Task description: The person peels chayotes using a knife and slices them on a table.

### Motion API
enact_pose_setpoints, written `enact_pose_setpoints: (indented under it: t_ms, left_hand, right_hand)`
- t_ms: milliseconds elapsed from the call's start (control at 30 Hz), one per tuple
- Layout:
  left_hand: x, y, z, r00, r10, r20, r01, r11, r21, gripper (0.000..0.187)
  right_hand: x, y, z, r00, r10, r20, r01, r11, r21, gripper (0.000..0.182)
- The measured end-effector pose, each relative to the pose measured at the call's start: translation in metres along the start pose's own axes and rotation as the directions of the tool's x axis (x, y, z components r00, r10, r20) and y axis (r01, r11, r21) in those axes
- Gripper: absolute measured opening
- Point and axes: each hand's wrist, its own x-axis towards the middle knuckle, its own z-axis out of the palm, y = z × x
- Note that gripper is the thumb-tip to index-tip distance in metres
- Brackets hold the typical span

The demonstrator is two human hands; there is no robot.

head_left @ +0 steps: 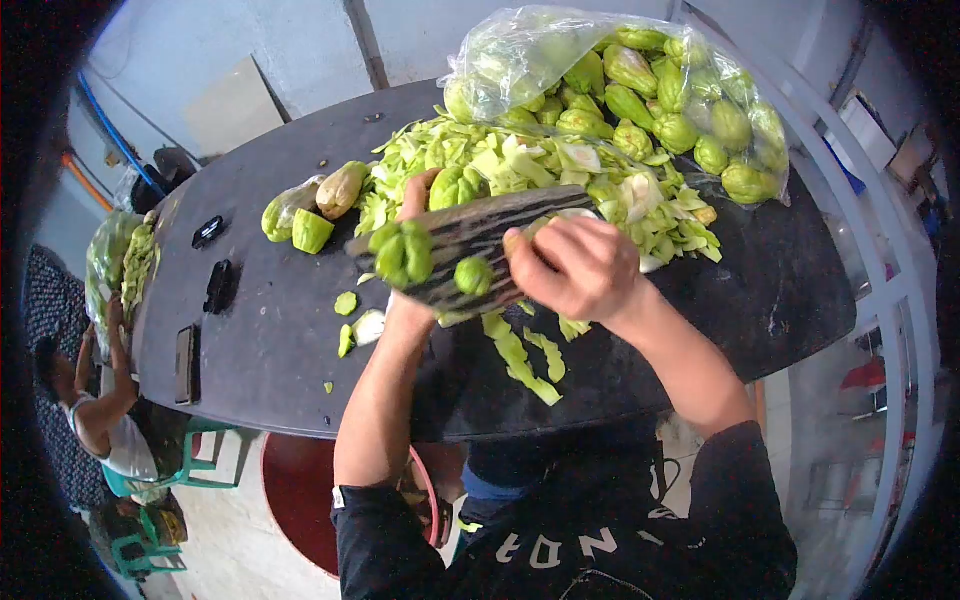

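over a dark table [270, 345] hangs a tilted striped board [480, 232], clasped at its right end by the right hand [580, 266]; the left hand [414, 197] reaches behind, its grip impossible to tell. two chayotes [401, 253] on its face could roll off if the tilt steepens.

Bright light; edges bowed, corners black; glare on plastic bag [548, 52].
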Motion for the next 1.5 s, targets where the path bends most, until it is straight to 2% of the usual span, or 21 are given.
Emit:
enact_pose_setpoints:
  t_ms: [33, 67, 300, 400, 433, 500, 633, 700, 767, 833, 900, 933, 967, 1000, 1033, 1100, 1167, 1200, 1300, 1400, 1500]
  left_hand:
    - [0.004, 0.009, -0.001, 0.989, -0.144, 0.023, 0.141, 0.987, 0.082, 0.059]
    - [0.004, 0.004, 0.001, 0.998, -0.053, -0.024, 0.056, 0.984, 0.167, 0.055]
    - [0.000, 0.012, 0.003, 0.997, -0.081, -0.010, 0.081, 0.978, 0.192, 0.062]
    - [0.000, 0.008, 0.006, 0.993, 0.116, -0.038, -0.102, 0.958, 0.267, 0.057]
    - [0.003, 0.024, 0.005, 0.974, -0.228, 0.004, 0.225, 0.963, 0.147, 0.050]
    - [0.004, 0.027, 0.004, 0.986, -0.150, -0.067, 0.162, 0.955, 0.247, 0.053]
    - [0.004, 0.028, 0.004, 0.993, -0.106, -0.049, 0.112, 0.981, 0.160, 0.057]
    - [0.005, 0.027, 0.001, 0.997, -0.062, -0.036, 0.066, 0.990, 0.124, 0.053]
    - [0.009, 0.042, -0.004, 0.846, -0.504, 0.172, 0.528, 0.836, -0.149, 0.048]
    - [0.008, 0.033, -0.006, 0.831, -0.508, 0.227, 0.550, 0.811, -0.199, 0.046]
    - [0.008, 0.030, -0.008, 0.730, -0.595, 0.337, 0.679, 0.569, -0.464, 0.053]
    - [0.005, 0.025, -0.005, 0.752, -0.615, 0.237, 0.617, 0.531, -0.581, 0.060]
    - [0.007, 0.011, -0.001, 0.907, -0.394, 0.149, 0.360, 0.542, -0.760, 0.064]
    - [0.012, 0.026, 0.000, 0.894, -0.443, 0.060, 0.302, 0.498, -0.813, 0.059]
    - [0.018, 0.043, 0.000, 0.873, -0.487, -0.025, 0.232, 0.460, -0.857, 0.056]
    - [0.010, 0.030, -0.007, 0.668, -0.595, 0.447, 0.616, 0.104, -0.781, 0.061]
    - [0.000, -0.017, -0.002, 0.568, -0.411, 0.712, 0.760, -0.069, -0.646, 0.058]
    - [-0.001, -0.014, 0.006, 0.541, -0.481, 0.690, 0.701, -0.194, -0.686, 0.053]
    - [0.008, 0.006, 0.009, 0.657, -0.566, 0.498, 0.522, -0.135, -0.842, 0.047]
    - [0.007, 0.012, 0.007, 0.614, -0.714, 0.337, 0.402, -0.085, -0.912, 0.050]
    - [0.000, 0.015, 0.001, 0.609, -0.675, 0.418, 0.435, -0.156, -0.887, 0.052]
  right_hand:
    - [0.004, -0.005, -0.001, 1.000, -0.012, -0.022, 0.013, 0.999, 0.048, 0.017]
    - [0.006, -0.009, -0.001, 1.000, -0.026, -0.009, 0.027, 0.999, 0.025, 0.016]
    - [0.001, -0.012, 0.002, 1.000, -0.026, 0.003, 0.026, 1.000, -0.002, 0.016]
    - [-0.022, 0.017, 0.018, 0.994, 0.078, 0.074, -0.070, 0.992, -0.105, 0.014]
    - [-0.029, 0.029, 0.019, 0.978, 0.158, 0.135, -0.147, 0.985, -0.092, 0.014]
    - [-0.040, 0.041, 0.022, 0.941, 0.291, 0.174, -0.269, 0.953, -0.137, 0.018]
    - [-0.041, 0.047, 0.015, 0.904, 0.395, 0.164, -0.384, 0.919, -0.096, 0.021]
    - [-0.034, 0.048, 0.010, 0.907, 0.421, 0.017, -0.419, 0.906, -0.062, 0.016]
    - [-0.032, 0.045, 0.005, 0.902, 0.432, -0.008, -0.432, 0.901, -0.046, 0.016]
    - [-0.031, 0.041, 0.002, 0.840, 0.495, -0.222, -0.486, 0.868, 0.097, 0.015]
    - [-0.031, 0.042, -0.007, 0.834, 0.494, -0.248, -0.477, 0.870, 0.128, 0.016]
    - [-0.030, 0.045, -0.009, 0.791, 0.596, -0.137, -0.585, 0.803, 0.113, 0.014]
    - [-0.031, 0.047, -0.011, 0.724, 0.690, -0.023, -0.686, 0.723, 0.083, 0.012]
    - [-0.033, 0.056, -0.009, 0.678, 0.726, 0.115, -0.730, 0.683, -0.009, 0.010]
    - [-0.040, 0.054, -0.009, 0.675, 0.729, 0.113, -0.733, 0.680, -0.013, 0.010]
    - [-0.046, 0.059, -0.003, 0.698, 0.704, 0.131, -0.705, 0.707, -0.046, 0.010]
    - [-0.043, 0.058, -0.002, 0.762, 0.637, 0.115, -0.634, 0.770, -0.064, 0.012]
    - [-0.041, 0.053, 0.000, 0.767, 0.630, 0.121, -0.630, 0.775, -0.042, 0.012]
    - [-0.041, 0.039, 0.006, 0.811, 0.579, 0.082, -0.577, 0.815, -0.049, 0.014]
    - [-0.031, 0.017, 0.005, 0.948, 0.309, 0.076, -0.301, 0.949, -0.097, 0.017]
    - [-0.011, -0.008, 0.004, 0.996, 0.059, 0.063, -0.052, 0.993, -0.105, 0.016]
